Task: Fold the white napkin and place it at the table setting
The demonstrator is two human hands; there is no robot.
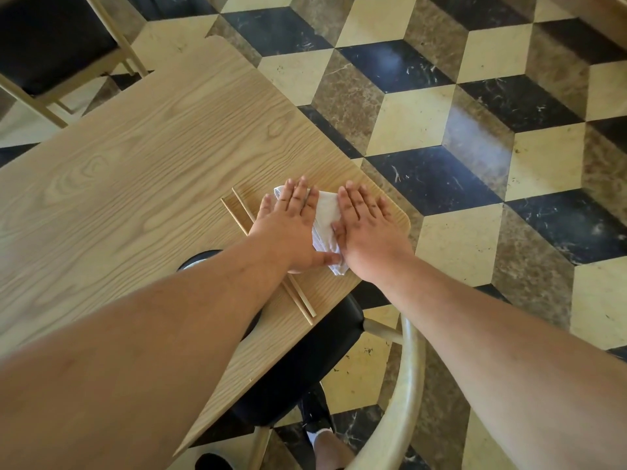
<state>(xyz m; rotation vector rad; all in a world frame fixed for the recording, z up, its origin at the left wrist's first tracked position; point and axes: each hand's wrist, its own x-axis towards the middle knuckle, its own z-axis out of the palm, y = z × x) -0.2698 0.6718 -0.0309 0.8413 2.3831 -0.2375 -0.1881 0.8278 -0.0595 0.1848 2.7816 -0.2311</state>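
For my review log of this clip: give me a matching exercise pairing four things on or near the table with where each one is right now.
Things:
1. white napkin
2. chopsticks
3. left hand
4. chair

Places:
A. lying partly under the left hand and forearm
B. at the table's near edge, black seat tucked under
C. pressed flat between and under both hands
D. palm down, thumb reaching towards the right hand

Pairs: 1-C, 2-A, 3-D, 4-B

Hands cover most of the white napkin (pixel 325 217); left forearm hides the chopsticks' (pixel 237 208) middle.
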